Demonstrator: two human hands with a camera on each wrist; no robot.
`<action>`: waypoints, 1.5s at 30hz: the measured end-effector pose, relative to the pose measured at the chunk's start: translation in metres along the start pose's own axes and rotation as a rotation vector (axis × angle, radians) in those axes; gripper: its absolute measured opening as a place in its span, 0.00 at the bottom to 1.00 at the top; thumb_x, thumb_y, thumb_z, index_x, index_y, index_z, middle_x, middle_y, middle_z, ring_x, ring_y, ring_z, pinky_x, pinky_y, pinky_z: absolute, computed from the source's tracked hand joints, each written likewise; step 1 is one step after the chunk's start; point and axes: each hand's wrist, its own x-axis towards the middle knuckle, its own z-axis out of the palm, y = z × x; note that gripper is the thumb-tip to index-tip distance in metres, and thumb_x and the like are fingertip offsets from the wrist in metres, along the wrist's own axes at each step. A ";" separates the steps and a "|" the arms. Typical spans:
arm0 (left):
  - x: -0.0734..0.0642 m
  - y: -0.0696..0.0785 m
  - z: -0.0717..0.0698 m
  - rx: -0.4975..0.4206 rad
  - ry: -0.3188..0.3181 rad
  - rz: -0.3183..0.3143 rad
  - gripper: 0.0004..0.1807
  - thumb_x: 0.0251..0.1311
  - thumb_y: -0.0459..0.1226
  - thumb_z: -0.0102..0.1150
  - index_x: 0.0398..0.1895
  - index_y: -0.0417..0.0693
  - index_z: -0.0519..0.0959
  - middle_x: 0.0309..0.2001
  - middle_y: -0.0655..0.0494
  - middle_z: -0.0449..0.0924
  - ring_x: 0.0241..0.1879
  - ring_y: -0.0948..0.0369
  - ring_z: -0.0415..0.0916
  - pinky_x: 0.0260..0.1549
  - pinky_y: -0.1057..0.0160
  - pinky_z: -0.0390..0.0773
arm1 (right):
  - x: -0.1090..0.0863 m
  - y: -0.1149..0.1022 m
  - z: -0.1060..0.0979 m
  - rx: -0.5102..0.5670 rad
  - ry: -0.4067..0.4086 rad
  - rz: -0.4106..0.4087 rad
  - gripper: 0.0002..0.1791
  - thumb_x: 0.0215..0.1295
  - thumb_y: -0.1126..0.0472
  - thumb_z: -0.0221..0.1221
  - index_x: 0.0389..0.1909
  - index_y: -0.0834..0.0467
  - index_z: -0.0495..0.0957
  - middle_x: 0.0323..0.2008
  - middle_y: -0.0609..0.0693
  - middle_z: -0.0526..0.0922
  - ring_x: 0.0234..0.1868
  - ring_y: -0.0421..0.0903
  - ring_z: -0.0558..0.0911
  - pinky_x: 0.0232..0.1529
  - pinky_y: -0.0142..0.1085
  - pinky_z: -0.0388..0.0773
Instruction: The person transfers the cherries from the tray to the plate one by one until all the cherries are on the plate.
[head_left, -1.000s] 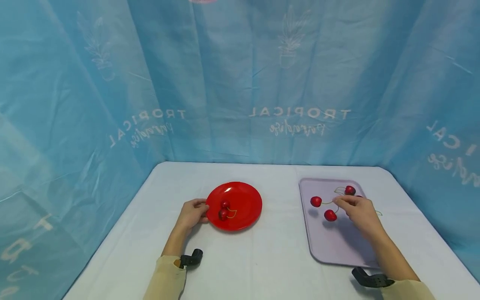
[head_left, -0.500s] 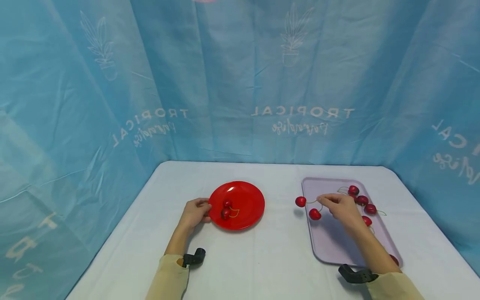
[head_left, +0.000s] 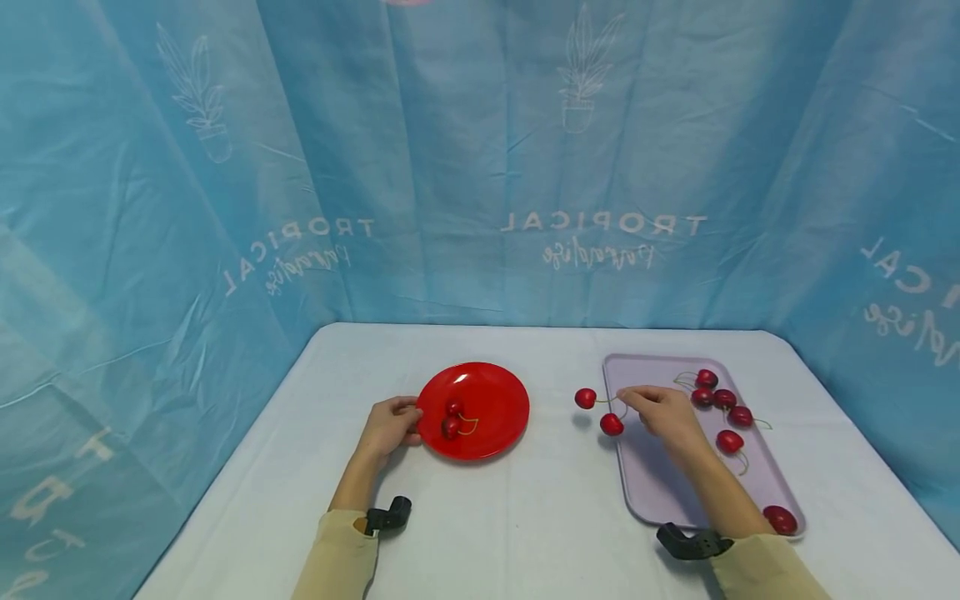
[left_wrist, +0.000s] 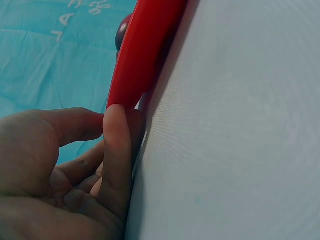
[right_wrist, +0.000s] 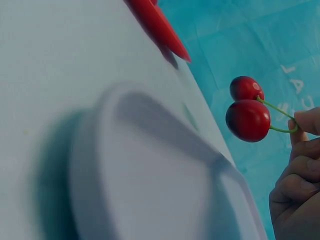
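Above the tray (head_left: 649,483), the right hand (head_left: 665,414) pinches paired cherries (head_left: 612,424) — thin stems (right_wrist: 284,131) could slip free; the left hand (head_left: 388,427) grips the plate (head_left: 495,404).

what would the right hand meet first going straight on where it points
Beyond the cherry pair the right hand holds, likely the red plate; how high the hand hangs is unclear, so it might pass above.

left hand (head_left: 387,426), right hand (head_left: 667,417): one each
plate (head_left: 491,404): one
tray (head_left: 652,492): one
cherries (head_left: 612,424) hanging from right fingers (head_left: 645,394): two
plate cherries (head_left: 451,427): two
tray cherries (head_left: 730,442): i count six
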 end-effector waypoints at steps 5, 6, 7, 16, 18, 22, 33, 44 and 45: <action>-0.001 0.001 -0.001 -0.011 -0.005 0.002 0.18 0.64 0.35 0.58 0.56 0.40 0.75 0.40 0.45 0.79 0.21 0.58 0.79 0.28 0.61 0.83 | 0.003 -0.002 0.009 0.065 0.000 0.010 0.29 0.60 0.44 0.64 0.52 0.64 0.79 0.15 0.47 0.65 0.19 0.44 0.65 0.21 0.36 0.65; -0.001 0.001 -0.001 -0.013 -0.006 0.002 0.18 0.64 0.35 0.58 0.56 0.40 0.75 0.40 0.45 0.79 0.21 0.58 0.79 0.28 0.61 0.83 | 0.003 -0.002 0.011 0.075 0.001 0.014 0.30 0.60 0.44 0.64 0.53 0.64 0.79 0.17 0.47 0.66 0.19 0.44 0.66 0.22 0.35 0.65; -0.001 0.002 -0.002 -0.016 -0.006 0.002 0.18 0.64 0.35 0.58 0.56 0.40 0.75 0.40 0.45 0.79 0.21 0.58 0.79 0.28 0.61 0.83 | 0.004 -0.003 0.013 0.086 0.003 0.016 0.30 0.60 0.44 0.64 0.52 0.64 0.79 0.18 0.48 0.67 0.20 0.44 0.66 0.22 0.35 0.65; 0.001 0.003 -0.002 -0.023 -0.006 -0.003 0.18 0.64 0.35 0.57 0.56 0.40 0.75 0.42 0.45 0.79 0.22 0.58 0.79 0.28 0.62 0.83 | 0.007 -0.008 0.032 0.145 -0.003 0.022 0.29 0.58 0.45 0.66 0.50 0.64 0.80 0.18 0.47 0.66 0.19 0.43 0.65 0.19 0.32 0.63; 0.001 0.003 -0.002 -0.018 -0.005 -0.001 0.18 0.64 0.36 0.57 0.57 0.40 0.75 0.42 0.45 0.79 0.22 0.58 0.79 0.28 0.62 0.83 | 0.007 -0.010 0.035 0.148 -0.004 0.025 0.29 0.58 0.45 0.66 0.50 0.64 0.81 0.19 0.48 0.68 0.19 0.43 0.65 0.19 0.32 0.63; 0.002 0.004 -0.003 -0.013 -0.002 0.005 0.19 0.64 0.36 0.57 0.57 0.40 0.75 0.42 0.45 0.79 0.22 0.58 0.79 0.28 0.62 0.83 | 0.009 -0.014 0.043 0.167 -0.011 0.039 0.29 0.57 0.44 0.66 0.50 0.62 0.81 0.24 0.51 0.70 0.21 0.43 0.65 0.21 0.32 0.64; -0.002 -0.002 -0.001 -0.009 0.000 0.005 0.18 0.64 0.35 0.57 0.56 0.39 0.75 0.41 0.45 0.79 0.23 0.57 0.79 0.28 0.62 0.83 | 0.008 -0.015 0.070 0.198 -0.049 0.048 0.22 0.60 0.49 0.65 0.46 0.62 0.82 0.23 0.50 0.69 0.20 0.44 0.65 0.25 0.37 0.65; 0.000 -0.005 0.001 -0.012 0.002 0.014 0.18 0.64 0.35 0.57 0.55 0.39 0.75 0.40 0.45 0.79 0.23 0.58 0.79 0.27 0.62 0.83 | 0.011 -0.023 0.099 0.226 -0.080 0.026 0.23 0.57 0.47 0.67 0.45 0.60 0.83 0.16 0.48 0.65 0.17 0.43 0.63 0.21 0.34 0.62; 0.002 -0.005 0.001 -0.015 0.002 0.014 0.18 0.64 0.35 0.57 0.55 0.39 0.75 0.40 0.45 0.79 0.23 0.57 0.79 0.27 0.62 0.83 | 0.012 -0.024 0.101 0.232 -0.083 0.022 0.23 0.57 0.47 0.66 0.45 0.61 0.83 0.16 0.48 0.65 0.17 0.43 0.63 0.21 0.33 0.62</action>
